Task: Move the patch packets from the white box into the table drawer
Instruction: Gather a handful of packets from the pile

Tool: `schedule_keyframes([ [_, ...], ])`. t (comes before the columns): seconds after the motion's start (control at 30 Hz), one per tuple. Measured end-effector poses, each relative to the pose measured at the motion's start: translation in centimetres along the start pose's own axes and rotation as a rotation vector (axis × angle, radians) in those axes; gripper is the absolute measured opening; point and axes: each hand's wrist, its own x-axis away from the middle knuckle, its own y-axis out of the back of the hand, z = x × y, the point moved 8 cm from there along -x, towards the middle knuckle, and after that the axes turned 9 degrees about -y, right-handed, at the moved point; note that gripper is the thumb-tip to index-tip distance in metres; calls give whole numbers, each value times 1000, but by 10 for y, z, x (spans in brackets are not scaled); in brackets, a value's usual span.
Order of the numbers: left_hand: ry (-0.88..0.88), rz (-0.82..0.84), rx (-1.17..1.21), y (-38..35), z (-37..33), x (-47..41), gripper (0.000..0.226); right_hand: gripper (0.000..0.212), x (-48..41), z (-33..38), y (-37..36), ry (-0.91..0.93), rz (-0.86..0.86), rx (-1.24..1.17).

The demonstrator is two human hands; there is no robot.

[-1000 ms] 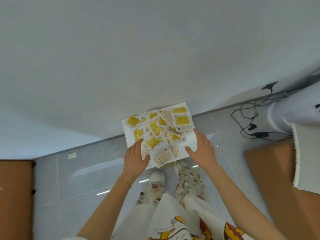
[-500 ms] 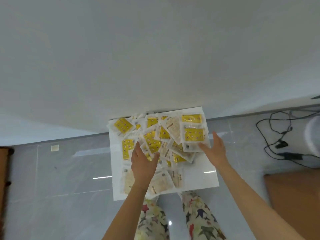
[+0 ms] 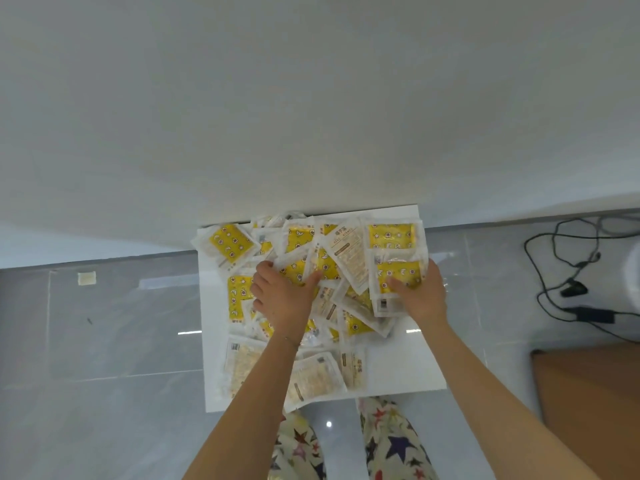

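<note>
Head view, looking down. A white box [image 3: 408,372] sits at the centre of the frame, its far edge tucked under the edge of a white table [image 3: 311,116] that fills the upper half. Grey tiled floor [image 3: 104,341] lies around the box.

The patch packets [image 3: 332,289] lie loose in the box, heaped and overlapping, mostly in its upper and left parts; the lower right corner of the box is bare. Each packet is a flat, square, clear-edged sachet. Many show a bright yellow face printed with small stars and moons; others lie with a pale beige side up, carrying lines of print and a small code square. Three of the pale ones sit along the lower edge of the heap, one overhanging the box's near rim.

Left hand [image 3: 282,299]: palm down on the middle of the heap, fingers spread and curled slightly into the packets, thumb pressed on a yellow one. Pressing rather than pinching; nothing lifted clear.

Right hand [image 3: 420,292]: at the right side of the heap, thumb on top of a yellow packet [image 3: 398,271] and the fingers round its right edge, so it grips that packet, which lies on the pile.

Black cables [image 3: 568,285] trail on the floor at the right. A brown panel [image 3: 588,403] shows at lower right. Star-patterned trouser legs [image 3: 391,441] at the bottom.
</note>
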Motion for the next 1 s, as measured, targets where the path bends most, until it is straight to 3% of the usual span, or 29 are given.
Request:
schedule_keyframes([
  [0.07,-23,26,22,1,-2,-1,86,79,12,4,6,33,-74,104],
  [0.17,-45,77,51,2,-5,-5,83,79,20,-5,5,2,-105,146],
  [0.37,-42,131,211,5,4,-12,65,74,26,-31,2,-117,6,-175],
  [0.53,-132,86,311,31,2,-3,23,70,32,-34,16,-85,9,-306],
  [0.63,-123,48,361,52,5,3,10,68,39,-30,16,-112,112,-385],
  [0.73,-88,52,385,65,18,8,10,61,53,-22,6,-152,252,-525],
  [0.87,8,112,369,76,42,15,37,58,80,-4,0,-141,304,-556],
  [1.0,77,176,372,91,53,24,40,66,112,17,-6,-102,361,-552],
])
